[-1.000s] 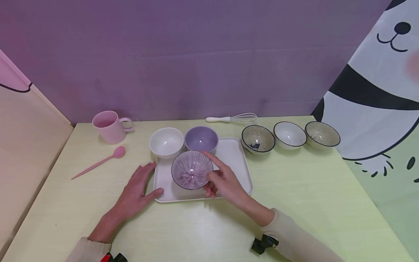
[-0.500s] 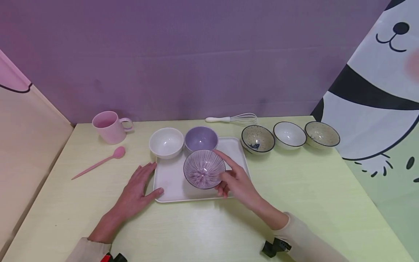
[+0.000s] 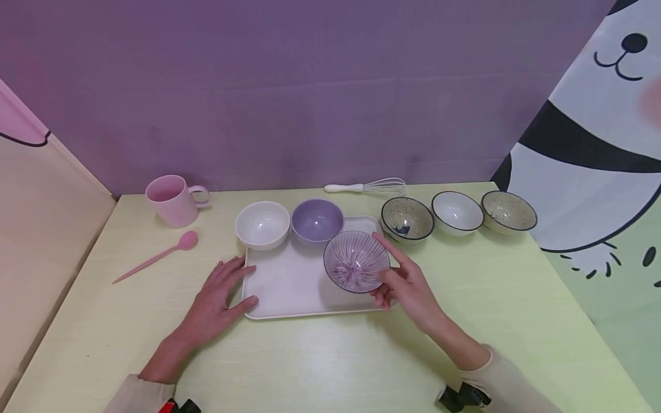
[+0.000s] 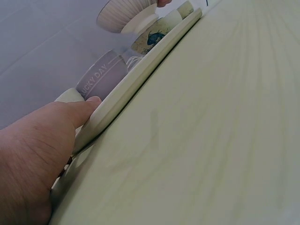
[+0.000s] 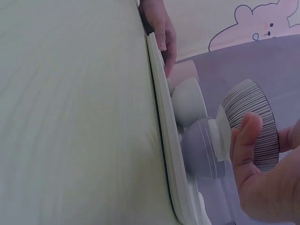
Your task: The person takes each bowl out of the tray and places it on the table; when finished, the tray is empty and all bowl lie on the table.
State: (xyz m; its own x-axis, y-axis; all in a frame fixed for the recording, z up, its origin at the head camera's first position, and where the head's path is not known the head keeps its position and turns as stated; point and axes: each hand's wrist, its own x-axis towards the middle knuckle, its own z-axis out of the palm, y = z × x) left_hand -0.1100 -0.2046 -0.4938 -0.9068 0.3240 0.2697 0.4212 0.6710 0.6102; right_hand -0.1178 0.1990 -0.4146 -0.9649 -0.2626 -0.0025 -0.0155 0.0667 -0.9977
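Note:
The striped bowl (image 3: 356, 261) is held upright by my right hand (image 3: 413, 292), thumb and fingers at its right side. It hangs above the right part of the white tray (image 3: 289, 289); the right wrist view shows the raised striped bowl (image 5: 255, 112) with fingers round its side. My left hand (image 3: 212, 304) rests spread at the tray's left edge, its thumb at the near corner; in the left wrist view that thumb lies over the rim of the tray (image 4: 119, 93). A white bowl (image 3: 262, 225) and a purple bowl (image 3: 317, 221) stand side by side at the tray's back left.
Right of the tray, a speckled bowl (image 3: 407, 219), a dark-rimmed white bowl (image 3: 457, 213) and another speckled bowl (image 3: 509, 211) form a row. A whisk (image 3: 351, 187) lies at the back. On the left are a pink mug (image 3: 175, 202) and a pink spoon (image 3: 160, 255).
My right hand has carried the striped bowl rightward, from near the tray's middle to its right part. One left finger now reaches over the tray's edge; otherwise the left hand stays put.

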